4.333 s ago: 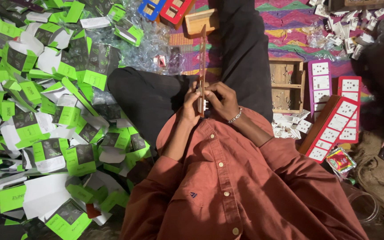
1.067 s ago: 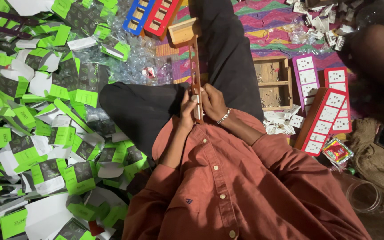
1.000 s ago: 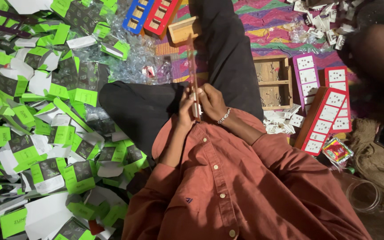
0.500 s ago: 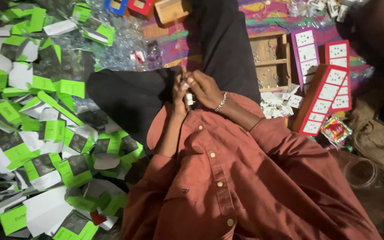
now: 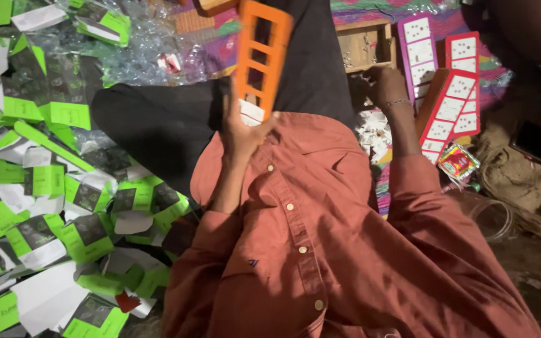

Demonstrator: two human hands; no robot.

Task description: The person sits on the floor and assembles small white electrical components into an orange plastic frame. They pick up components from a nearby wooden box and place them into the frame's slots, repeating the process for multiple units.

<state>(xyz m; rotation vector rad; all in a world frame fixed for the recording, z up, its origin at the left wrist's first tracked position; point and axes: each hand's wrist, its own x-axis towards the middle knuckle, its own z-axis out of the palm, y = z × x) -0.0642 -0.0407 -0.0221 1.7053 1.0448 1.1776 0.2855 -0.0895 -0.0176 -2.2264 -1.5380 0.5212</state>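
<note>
Now our left hand [image 5: 240, 128] grips the orange frame [image 5: 262, 55] upright, while our right hand [image 5: 383, 84] reaches, fingers loose, toward the white parts [image 5: 370, 128].

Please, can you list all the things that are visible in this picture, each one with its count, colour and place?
Frame with rectangular openings: one, orange, held upright in front of the chest.
White piece: one, at the frame's lower end, by the left hand.
Flat cartons: many, green, black and white, heaped on the left.
Clear plastic wrapping: a pile, transparent, top left.
Wooden box: one, brown, top centre-right.
Socket boards: several, red or purple with white squares, right.
Small white parts: a heap, beside the right forearm.
Patterned cloth: one, multicoloured, under the top items.
Left hand: holds the frame.
Right hand: reaches beside the wooden box; bracelet on the wrist.
</note>
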